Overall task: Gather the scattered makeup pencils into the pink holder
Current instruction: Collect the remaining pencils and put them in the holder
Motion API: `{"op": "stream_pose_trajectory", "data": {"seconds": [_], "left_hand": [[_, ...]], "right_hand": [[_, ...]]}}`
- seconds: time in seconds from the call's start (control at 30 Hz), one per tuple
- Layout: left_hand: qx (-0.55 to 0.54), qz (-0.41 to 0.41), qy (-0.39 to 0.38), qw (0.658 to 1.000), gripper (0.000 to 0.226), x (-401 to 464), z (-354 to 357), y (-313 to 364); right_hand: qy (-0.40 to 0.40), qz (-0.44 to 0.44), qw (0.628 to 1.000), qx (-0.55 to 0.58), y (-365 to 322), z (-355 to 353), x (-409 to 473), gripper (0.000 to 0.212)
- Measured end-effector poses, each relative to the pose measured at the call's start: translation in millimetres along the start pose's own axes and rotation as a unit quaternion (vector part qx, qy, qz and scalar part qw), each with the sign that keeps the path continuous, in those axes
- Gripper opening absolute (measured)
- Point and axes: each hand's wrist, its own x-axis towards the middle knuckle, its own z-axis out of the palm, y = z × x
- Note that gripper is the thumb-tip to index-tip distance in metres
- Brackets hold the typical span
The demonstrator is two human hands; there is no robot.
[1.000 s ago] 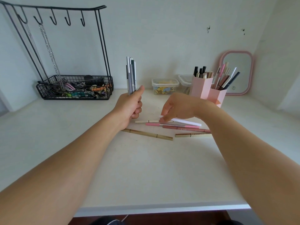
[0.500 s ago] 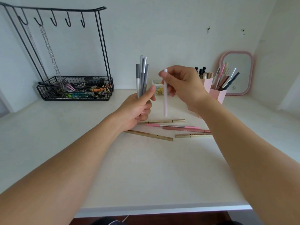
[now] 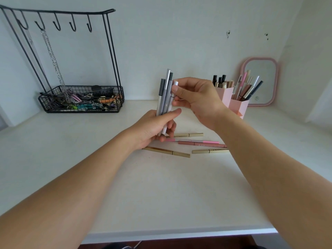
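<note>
My left hand (image 3: 155, 128) grips an upright bundle of grey and silver makeup pencils (image 3: 165, 94) above the white table. My right hand (image 3: 197, 97) pinches a white pencil (image 3: 173, 90) near its top and holds it against the right side of that bundle. Several pencils lie on the table below the hands: a gold one (image 3: 188, 135), a pink one (image 3: 197, 141), a mauve one (image 3: 203, 144) and two more gold ones (image 3: 168, 151) (image 3: 210, 151). The pink holder (image 3: 233, 101) stands at the back right with several pencils and brushes in it.
A black wire rack (image 3: 80, 99) with hooks, chains and a basket of hair clips stands at the back left. A pink-framed mirror (image 3: 260, 81) leans on the wall behind the holder. The table's front edge (image 3: 179, 232) runs below my forearms.
My right hand picked the white pencil off the table, lifted it upright and brought it left against the bundle. My left hand with the bundle shifted right toward it.
</note>
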Motion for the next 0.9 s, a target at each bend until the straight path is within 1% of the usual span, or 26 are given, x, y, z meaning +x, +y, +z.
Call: {"op": "stream_pose_trajectory", "data": {"seconds": [0.07, 0.17, 0.23, 0.3, 0.33, 0.37, 0.43, 0.47, 0.5, 0.53, 0.73, 0.83, 0.9], "left_hand": [[0.008, 0.002, -0.001, 1.000, 0.043, -2, 1, 1], [-0.012, 0.002, 0.009, 1.000, 0.042, -3, 1, 5], [-0.048, 0.001, 0.022, 0.999, 0.038, -2, -1, 7], [-0.076, -0.002, 0.037, 0.996, 0.035, 0, -7, 9], [-0.083, -0.005, 0.044, 0.996, 0.037, 0, -10, 9], [-0.087, -0.010, 0.051, 0.995, 0.041, 0, -12, 9], [-0.088, -0.021, 0.063, 0.994, 0.047, 2, -16, 8], [-0.087, -0.027, 0.070, 0.993, 0.048, 3, -17, 8], [-0.085, -0.032, 0.077, 0.993, 0.049, 4, -18, 7], [-0.083, -0.034, 0.082, 0.993, 0.050, 5, -17, 6], [-0.081, -0.037, 0.090, 0.992, 0.051, 7, -16, 1], [-0.086, -0.033, 0.089, 0.992, 0.051, 8, -16, 0], [-0.086, -0.028, 0.092, 0.992, 0.049, 8, -16, 0]], "right_hand": [[-0.008, 0.003, 1.000, -0.022, 3, 1, 0, 0.019], [0.001, 0.017, 0.996, -0.089, 5, 0, 0, 0.018], [0.013, 0.037, 0.985, -0.167, 3, -3, 0, 0.018], [-0.007, 0.034, 0.961, -0.274, -2, -9, -1, 0.029], [-0.046, 0.043, 0.945, -0.322, -6, -14, -2, 0.032], [-0.102, 0.067, 0.923, -0.365, -12, -18, -4, 0.031], [-0.222, 0.125, 0.862, -0.438, -20, -25, -7, 0.020], [-0.262, 0.140, 0.835, -0.464, -22, -28, -8, 0.016], [-0.283, 0.148, 0.815, -0.483, -22, -29, -10, 0.013], [-0.290, 0.153, 0.803, -0.497, -21, -31, -11, 0.011], [-0.300, 0.182, 0.760, -0.546, -13, -32, -14, 0.014], [-0.309, 0.187, 0.748, -0.557, -10, -32, -13, 0.011], [-0.310, 0.187, 0.749, -0.555, -10, -30, -14, 0.009]]}}
